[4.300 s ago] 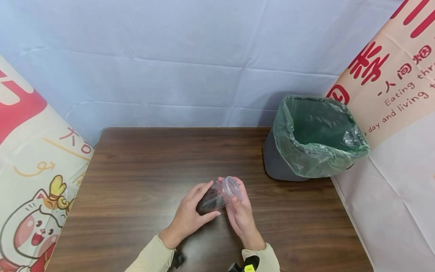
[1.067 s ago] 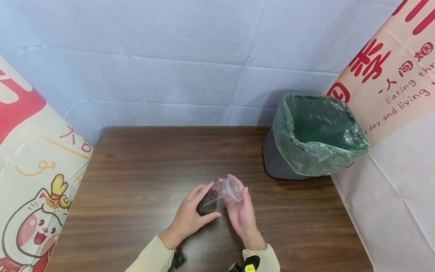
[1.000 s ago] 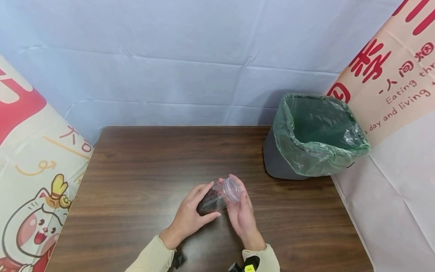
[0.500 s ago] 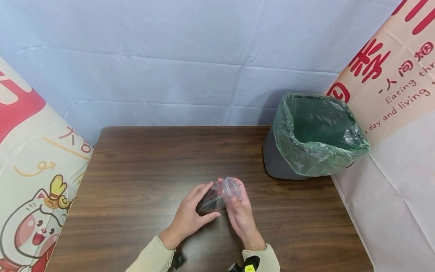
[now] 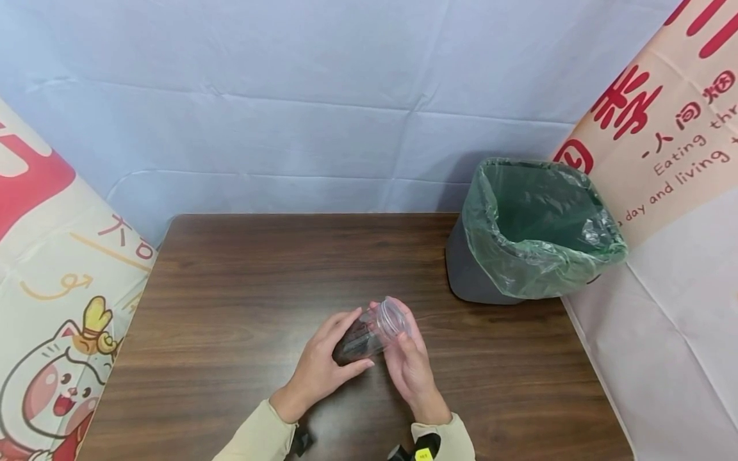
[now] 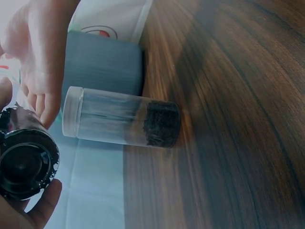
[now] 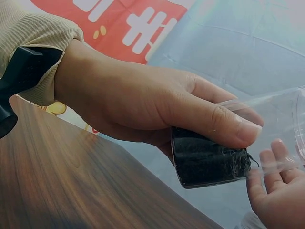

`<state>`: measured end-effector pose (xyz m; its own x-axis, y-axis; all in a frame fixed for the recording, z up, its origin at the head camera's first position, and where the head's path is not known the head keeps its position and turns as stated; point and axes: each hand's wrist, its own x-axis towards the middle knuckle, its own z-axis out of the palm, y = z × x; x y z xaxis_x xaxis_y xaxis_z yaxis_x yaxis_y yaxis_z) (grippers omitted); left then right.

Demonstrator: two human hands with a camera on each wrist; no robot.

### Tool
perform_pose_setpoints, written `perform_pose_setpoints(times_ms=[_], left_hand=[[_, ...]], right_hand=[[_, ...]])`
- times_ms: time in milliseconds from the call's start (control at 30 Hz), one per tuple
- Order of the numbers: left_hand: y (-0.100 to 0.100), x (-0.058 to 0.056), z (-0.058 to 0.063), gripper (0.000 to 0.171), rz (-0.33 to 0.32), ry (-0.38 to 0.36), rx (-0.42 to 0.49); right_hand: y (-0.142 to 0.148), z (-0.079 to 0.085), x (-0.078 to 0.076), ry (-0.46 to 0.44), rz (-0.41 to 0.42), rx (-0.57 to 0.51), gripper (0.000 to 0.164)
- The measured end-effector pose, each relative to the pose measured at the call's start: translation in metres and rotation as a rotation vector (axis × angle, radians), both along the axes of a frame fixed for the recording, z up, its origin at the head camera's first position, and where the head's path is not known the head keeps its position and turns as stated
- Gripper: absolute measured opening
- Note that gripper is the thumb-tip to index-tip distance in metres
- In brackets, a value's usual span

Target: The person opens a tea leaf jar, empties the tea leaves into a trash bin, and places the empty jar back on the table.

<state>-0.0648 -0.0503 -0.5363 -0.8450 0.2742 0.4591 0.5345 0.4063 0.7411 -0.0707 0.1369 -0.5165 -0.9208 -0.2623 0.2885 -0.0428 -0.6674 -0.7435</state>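
A clear plastic jar (image 5: 375,326) with dark, stringy contents at its base is held tilted above the table, its lid end to the upper right. My left hand (image 5: 319,362) grips the dark base end, thumb along the near side. The right hand (image 5: 410,365) curls around the clear lid end, thumb near the rim. In the left wrist view the held jar's black base (image 6: 24,164) faces the camera. A second, similar jar (image 6: 114,117) with a pale lid and black shreds at the bottom stands upright on the table; I cannot make it out in the head view.
Brown wooden table (image 5: 242,288) lies under the hands. A dark grey bin (image 5: 478,278) with a green bag (image 5: 536,275) over its rim stands at the table's right rear. Pale cloth (image 5: 288,128) hangs behind, with printed banners (image 5: 628,128) at the sides.
My right thumb and fingers shift back and forth around the jar's lid end, and the thumb is back against it after reaching outward about a second ago. The left hand stays in place.
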Motion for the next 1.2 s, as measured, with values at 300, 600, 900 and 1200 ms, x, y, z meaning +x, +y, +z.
perform_pose_setpoints(times_ms=[300, 600, 900, 1200], left_hand=[[-0.0008, 0.0002, 0.0012, 0.09, -0.004, 0.002, -0.003], [-0.0012, 0.0006, 0.0023, 0.09, -0.009, -0.003, 0.001], [-0.002, 0.0011, 0.0014, 0.092, -0.011, 0.008, 0.007], [-0.0032, 0.0027, 0.0004, 0.091, -0.022, 0.011, 0.011]], right_hand=[[-0.0013, 0.0007, 0.0002, 0.006, -0.001, -0.017, 0.047], [-0.0021, 0.0012, 0.0009, 0.003, 0.001, -0.031, 0.047], [-0.0012, 0.0009, 0.0008, 0.006, 0.007, -0.004, 0.046], [0.0017, -0.0013, 0.0007, 0.036, 0.012, 0.019, 0.047]])
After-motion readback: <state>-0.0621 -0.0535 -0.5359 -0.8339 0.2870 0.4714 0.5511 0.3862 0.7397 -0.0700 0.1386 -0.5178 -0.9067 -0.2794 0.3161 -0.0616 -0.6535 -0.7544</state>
